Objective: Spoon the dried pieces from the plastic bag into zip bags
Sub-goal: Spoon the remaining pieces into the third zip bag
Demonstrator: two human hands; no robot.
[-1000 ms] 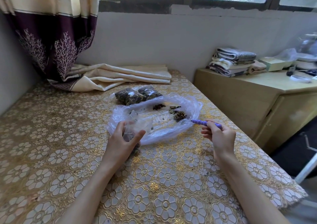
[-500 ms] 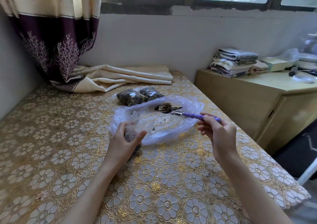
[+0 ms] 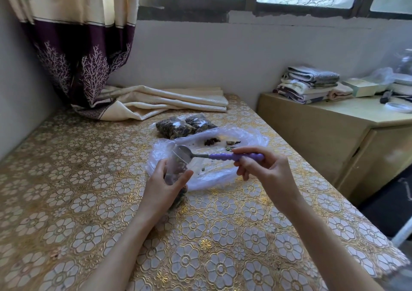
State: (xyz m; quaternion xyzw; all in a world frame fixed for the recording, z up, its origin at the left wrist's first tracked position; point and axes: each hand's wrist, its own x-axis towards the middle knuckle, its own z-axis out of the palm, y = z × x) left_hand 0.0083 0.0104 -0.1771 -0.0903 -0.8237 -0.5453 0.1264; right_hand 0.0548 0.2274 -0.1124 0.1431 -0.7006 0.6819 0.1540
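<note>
1. At the far left I see a curtain (image 3: 73, 45) hanging in the corner, its hem spilling onto the bench (image 3: 66, 201), which wears a gold floral cloth.
2. My left hand (image 3: 165, 186) comes up from the lower edge, forearm angled up and to the right, wrist low on the bench. Thumb and fingers are curled around a small clear zip bag (image 3: 177, 172), holding it upright with its open mouth at the top, tipped slightly right.
3. Dark dried pieces sit in the lower part of that bag.
4. The spoon (image 3: 220, 155) lies nearly level, its long axis running left to right. The metal bowl points left and sits at the bag's mouth; the purple handle points right.
5. Behind the spoon the large plastic bag (image 3: 249, 137) lies flat and open on the bench, with a few dried pieces (image 3: 210, 141) scattered on it.
6. Two filled zip bags (image 3: 182, 125) rest just beyond it, side by side.
7. My right hand (image 3: 265, 170) reaches in from the lower right, fingers closed in a pinch on the purple handle, knuckles up.
8. Farther right stands a wooden cabinet (image 3: 334, 134) with folded towels (image 3: 310, 83) on top.
</note>
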